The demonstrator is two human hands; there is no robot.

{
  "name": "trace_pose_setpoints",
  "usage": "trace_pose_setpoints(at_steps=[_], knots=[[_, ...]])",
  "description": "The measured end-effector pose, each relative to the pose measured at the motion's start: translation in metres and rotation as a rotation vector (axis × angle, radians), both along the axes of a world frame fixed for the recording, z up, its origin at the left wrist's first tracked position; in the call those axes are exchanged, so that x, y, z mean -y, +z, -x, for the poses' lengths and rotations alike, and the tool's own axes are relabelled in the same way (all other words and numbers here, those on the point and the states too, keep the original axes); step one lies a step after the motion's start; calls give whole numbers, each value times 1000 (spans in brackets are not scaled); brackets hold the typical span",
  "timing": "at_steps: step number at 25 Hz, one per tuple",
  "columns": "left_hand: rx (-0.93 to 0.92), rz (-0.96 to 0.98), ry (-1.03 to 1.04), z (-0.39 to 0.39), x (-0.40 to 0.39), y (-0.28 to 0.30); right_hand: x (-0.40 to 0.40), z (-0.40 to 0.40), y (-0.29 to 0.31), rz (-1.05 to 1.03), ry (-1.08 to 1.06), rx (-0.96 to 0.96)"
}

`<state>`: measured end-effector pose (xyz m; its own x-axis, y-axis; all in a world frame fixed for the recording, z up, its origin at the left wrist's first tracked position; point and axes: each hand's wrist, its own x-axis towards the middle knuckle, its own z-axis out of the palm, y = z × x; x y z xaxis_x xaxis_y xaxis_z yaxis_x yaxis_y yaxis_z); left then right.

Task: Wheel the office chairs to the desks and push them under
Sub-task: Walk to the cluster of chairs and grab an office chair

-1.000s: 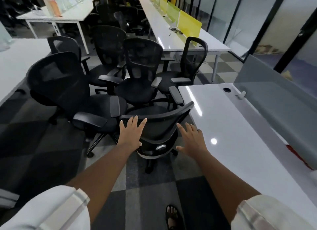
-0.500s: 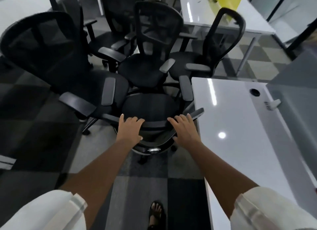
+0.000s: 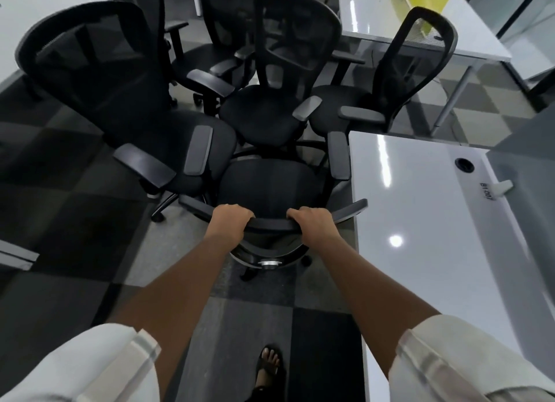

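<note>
A black mesh office chair (image 3: 270, 185) stands right in front of me, its back toward me and its seat facing away. My left hand (image 3: 229, 224) and my right hand (image 3: 315, 226) both grip the top rail of its backrest, fingers curled over the edge. The chair sits beside the left edge of a glossy white desk (image 3: 435, 221), its right armrest level with the desk's corner. Its wheels are mostly hidden under the backrest.
Several more black chairs crowd close ahead: a large one (image 3: 120, 86) at left, one (image 3: 276, 71) straight ahead, one (image 3: 405, 71) at right. A second white desk (image 3: 468, 41) with a yellow divider stands beyond. Checkered carpet lies open to my left. My sandalled foot (image 3: 268, 365) is below.
Both hands went from hovering open behind the chair to closing over the top of its backrest. I have stepped nearer and my view has tilted down.
</note>
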<state>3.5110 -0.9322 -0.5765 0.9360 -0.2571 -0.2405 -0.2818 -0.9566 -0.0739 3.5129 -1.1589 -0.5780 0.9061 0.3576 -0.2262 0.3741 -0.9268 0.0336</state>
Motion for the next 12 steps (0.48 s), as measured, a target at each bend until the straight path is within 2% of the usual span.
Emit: trace_pose_setpoints(at_steps=[6, 12], knots=[[22, -26, -1, 59, -24, -3, -27, 62, -3, -20, -29, -17], [51, -40, -73, 166, -70, -1, -70, 169, -4, -55, -37, -40]])
